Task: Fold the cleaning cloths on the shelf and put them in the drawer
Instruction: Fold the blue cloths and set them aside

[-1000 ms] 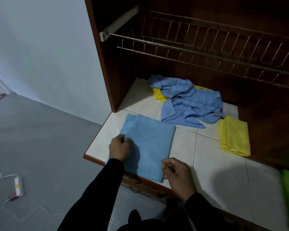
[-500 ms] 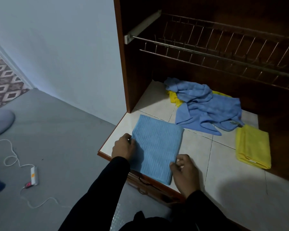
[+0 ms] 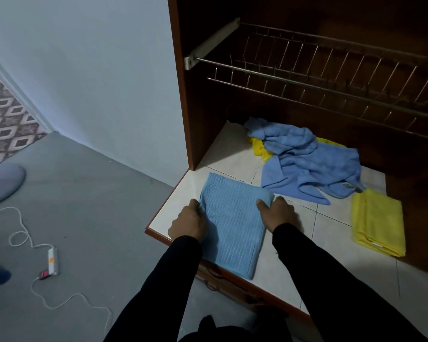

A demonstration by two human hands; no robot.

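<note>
A folded light-blue ribbed cloth point(image 3: 232, 225) lies on the white tiled shelf point(image 3: 277, 262), its near end hanging over the front edge. My left hand point(image 3: 188, 222) grips its left edge near the far corner. My right hand point(image 3: 277, 213) holds the right edge, thumb on top of the cloth. Behind it lies a crumpled blue cloth point(image 3: 307, 161) on top of a crumpled yellow one point(image 3: 258, 148). A folded yellow cloth point(image 3: 378, 222) rests at the right. The drawer front point(image 3: 223, 280) shows just below the shelf edge.
A wire dish rack point(image 3: 331, 77) spans the cabinet above the shelf. The cabinet's brown side panel point(image 3: 183, 95) stands left of the cloths. On the grey floor lie a white power strip with cord point(image 3: 53, 260) and a round grey base point(image 3: 3, 183).
My right hand has moved from the cloth's near right corner up to its far right edge. My left hand stays on the left edge. The view has shifted left.
</note>
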